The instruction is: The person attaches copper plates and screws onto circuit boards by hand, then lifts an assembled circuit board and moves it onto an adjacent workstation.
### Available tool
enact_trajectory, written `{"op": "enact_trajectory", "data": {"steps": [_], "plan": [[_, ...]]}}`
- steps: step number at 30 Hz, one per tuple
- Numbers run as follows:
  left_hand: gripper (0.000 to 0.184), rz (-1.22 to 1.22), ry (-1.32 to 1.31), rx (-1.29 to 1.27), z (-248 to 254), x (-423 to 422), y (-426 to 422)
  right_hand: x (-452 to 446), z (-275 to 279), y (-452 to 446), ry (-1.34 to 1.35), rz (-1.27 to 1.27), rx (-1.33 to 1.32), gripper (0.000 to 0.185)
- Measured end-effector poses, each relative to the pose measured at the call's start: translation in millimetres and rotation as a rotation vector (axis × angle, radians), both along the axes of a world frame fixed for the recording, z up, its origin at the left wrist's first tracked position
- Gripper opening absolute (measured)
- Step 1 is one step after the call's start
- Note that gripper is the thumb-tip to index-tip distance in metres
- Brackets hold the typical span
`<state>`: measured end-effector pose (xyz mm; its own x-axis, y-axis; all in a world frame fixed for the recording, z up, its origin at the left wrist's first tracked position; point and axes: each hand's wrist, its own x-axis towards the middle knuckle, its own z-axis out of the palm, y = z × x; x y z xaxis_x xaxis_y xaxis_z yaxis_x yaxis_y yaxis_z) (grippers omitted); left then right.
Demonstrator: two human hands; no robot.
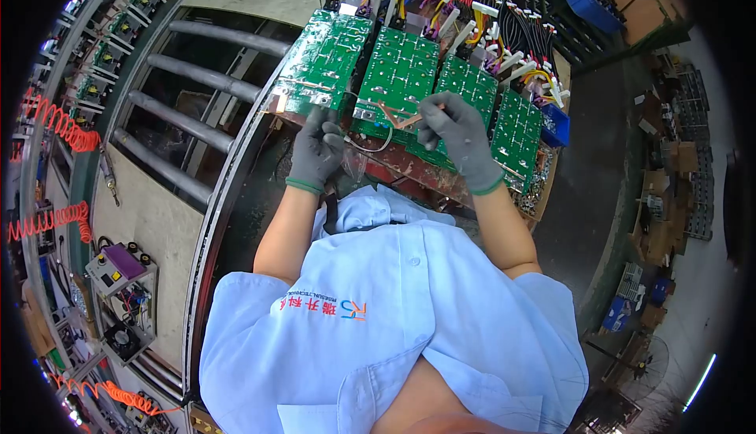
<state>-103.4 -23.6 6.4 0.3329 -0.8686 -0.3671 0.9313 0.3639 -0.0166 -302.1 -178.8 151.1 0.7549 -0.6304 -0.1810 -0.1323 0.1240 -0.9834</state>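
Green circuit boards lie in a row in front of me: a left board (327, 56), a second board (399, 68), a third (468, 87) and a right board (517, 135). My right hand (458, 136), in a grey glove, is closed over the near edge of the second and third boards. Its fingertips pinch a thin copper-coloured strip (409, 120), which forms a V with another such piece over the second board. My left hand (317, 149), also gloved, is at the left board's near edge, fingers curled; whatever they hold is hidden. A pale cable (370, 150) loops between the hands.
Yellow, red and black wire bundles (528, 32) with white connectors stand behind the boards. A blue bin (555, 124) and loose small hardware (542, 170) sit at the right. Metal rollers (185, 76) lie left. Orange coiled hoses (67, 127) hang farther left.
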Motion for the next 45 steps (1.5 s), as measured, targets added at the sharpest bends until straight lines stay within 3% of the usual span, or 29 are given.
{"op": "enact_trajectory", "data": {"steps": [4,6,7,10,14,15,19,21,22,26,28,29,30,32,33,35,37,39,41,45], "plan": [[0.026,-0.101,0.079,-0.028,0,1,-3,29,-6,13,0.074,0.026,-0.024,0.025],[0.015,-0.023,0.088,0.029,-3,5,-7,37,-6,19,0.102,0.042,-0.052,0.026],[0.014,0.028,-0.033,0.188,-3,7,-7,39,-3,22,0.117,0.042,-0.063,0.026],[0.018,0.192,-0.046,0.249,1,10,1,45,-2,22,0.134,0.047,-0.074,0.025],[0.02,0.116,-0.119,-0.089,-2,19,-5,48,-8,23,0.135,0.064,-0.038,0.026],[0.018,0.136,-0.408,0.18,-4,16,-8,48,-7,25,0.143,0.069,-0.043,0.026],[0.02,0.124,-0.212,0.265,2,7,7,58,-5,27,0.143,0.087,-0.094,0.026],[0.027,0.205,-0.553,0.463,-2,9,16,61,-9,27,0.157,0.083,-0.1,0.026],[0.027,0.209,-0.554,0.461,-6,10,18,63,-11,26,0.137,0.106,-0.137,0.027],[0.039,0.261,-1.195,0.729,-35,5,25,73,-14,31,0.172,0.124,-0.178,0.028],[0.038,0.292,-1.512,0.974,-12,-10,16,77,-22,30,0.159,0.148,-0.257,0.029],[0.037,0.193,-1.27,0.897,-16,-5,8,77,-27,29,0.145,0.166,-0.335,0.029],[0.037,0.199,-1.267,0.897,-20,-5,4,78,-32,28,0.144,0.171,-0.339,0.029],[0.032,0.149,-0.826,0.609,-17,-9,-9,79,-39,25,0.155,0.182,-0.47,0.033],[0.032,0.157,-0.825,0.608,-6,-10,-14,81,-39,24,0.152,0.188,-0.475,0.033],[0.03,0.077,-0.374,0.616,9,-11,-19,80,-40,25,0.201,0.187,-0.472,0.026],[0.029,0.078,-0.429,0.467,-31,-9,-22,81,-38,27,0.215,0.169,-0.455,0.033],[0.027,0.071,-0.48,0.316,-25,-7,-24,81,-37,27,0.232,0.146,-0.436,0.041],[0.018,0.057,-0.09,0.19,-14,-1,-24,85,-38,28,0.243,0.139,-0.538,0.038],[0.021,0.0,-0.079,0.098,-9,1,-21,96,-35,31,0.225,0.137,-0.612,0.036]]}}
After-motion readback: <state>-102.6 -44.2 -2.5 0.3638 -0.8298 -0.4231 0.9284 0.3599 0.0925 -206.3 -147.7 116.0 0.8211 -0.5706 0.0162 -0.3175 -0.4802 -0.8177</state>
